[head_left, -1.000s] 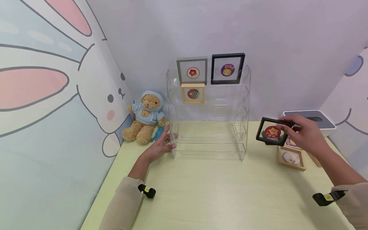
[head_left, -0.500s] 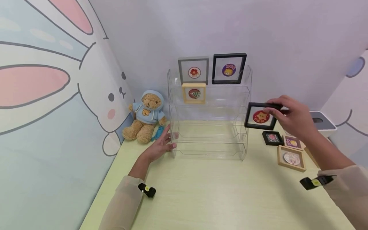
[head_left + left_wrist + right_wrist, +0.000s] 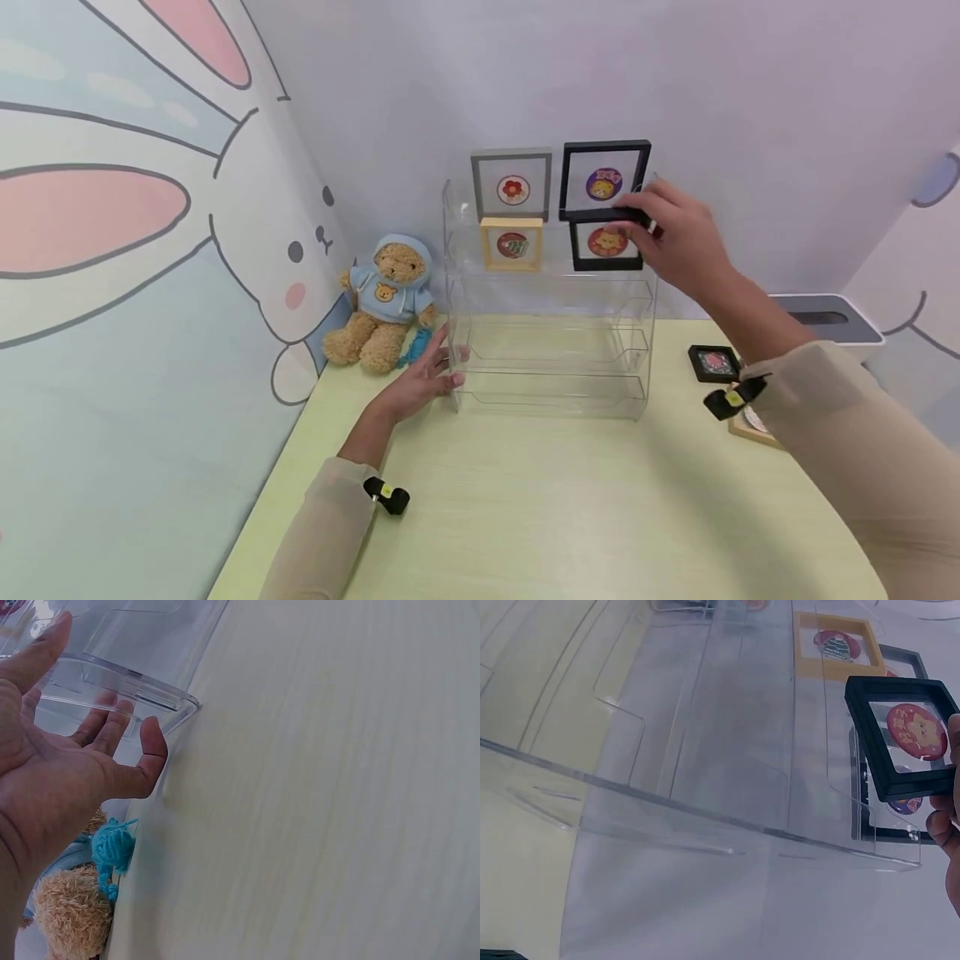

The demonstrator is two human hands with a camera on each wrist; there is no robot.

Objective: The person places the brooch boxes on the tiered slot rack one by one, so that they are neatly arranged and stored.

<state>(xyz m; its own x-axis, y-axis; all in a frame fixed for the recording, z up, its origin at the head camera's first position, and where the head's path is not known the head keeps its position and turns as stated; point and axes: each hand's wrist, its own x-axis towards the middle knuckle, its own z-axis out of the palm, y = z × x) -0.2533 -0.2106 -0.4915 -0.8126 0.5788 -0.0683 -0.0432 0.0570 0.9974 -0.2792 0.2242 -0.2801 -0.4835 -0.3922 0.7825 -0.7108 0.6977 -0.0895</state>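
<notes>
With three frames (image 3: 513, 190) racked upper centre, my right hand (image 3: 678, 237) pinches a fourth (image 3: 607, 244), left hand (image 3: 416, 386) spread, others (image 3: 715, 364) unracked at right.

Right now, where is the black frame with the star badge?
In the head view, the star frame is held by the right hand, right of the tan frame, below the bear frame.
</notes>
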